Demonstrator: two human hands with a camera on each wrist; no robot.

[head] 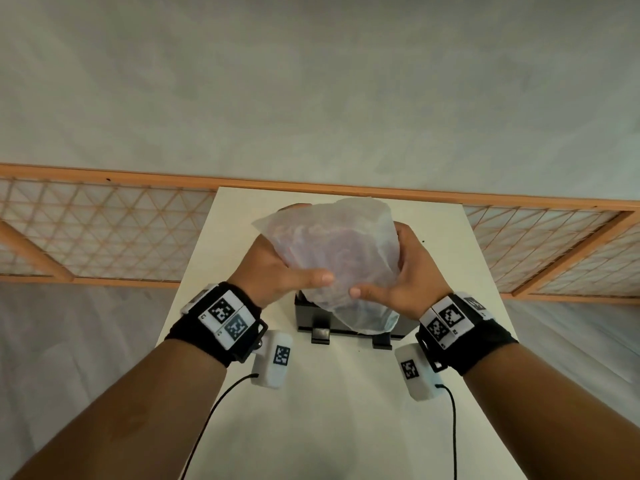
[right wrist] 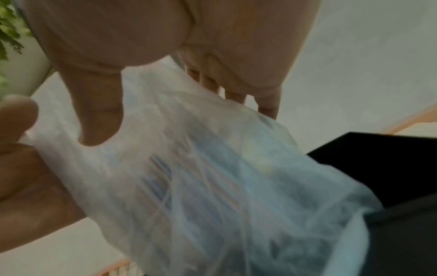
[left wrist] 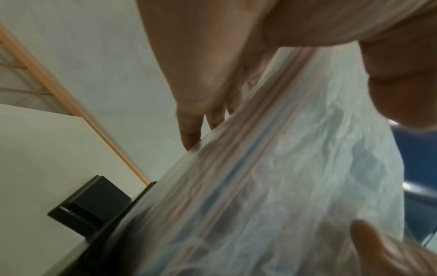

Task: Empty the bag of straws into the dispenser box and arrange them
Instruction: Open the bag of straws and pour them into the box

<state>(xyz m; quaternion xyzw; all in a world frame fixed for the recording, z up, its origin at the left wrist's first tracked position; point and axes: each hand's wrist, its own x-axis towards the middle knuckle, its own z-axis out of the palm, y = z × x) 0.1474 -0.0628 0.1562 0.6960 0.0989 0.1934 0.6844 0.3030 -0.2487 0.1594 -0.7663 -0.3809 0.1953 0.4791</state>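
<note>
A translucent plastic bag with red and blue striped straws showing through it is held tilted, its lower end dipping into the black dispenser box on the white table. My left hand grips the bag's left side, thumb across the front. My right hand grips the right side, thumb on the front. In the wrist views the bag fills the frame between thumb and fingers; the box lies just below it.
The box has two black feet at its near side. A wooden lattice railing runs behind the table. Green leaves show in the right wrist view. Cables trail from both wrist units.
</note>
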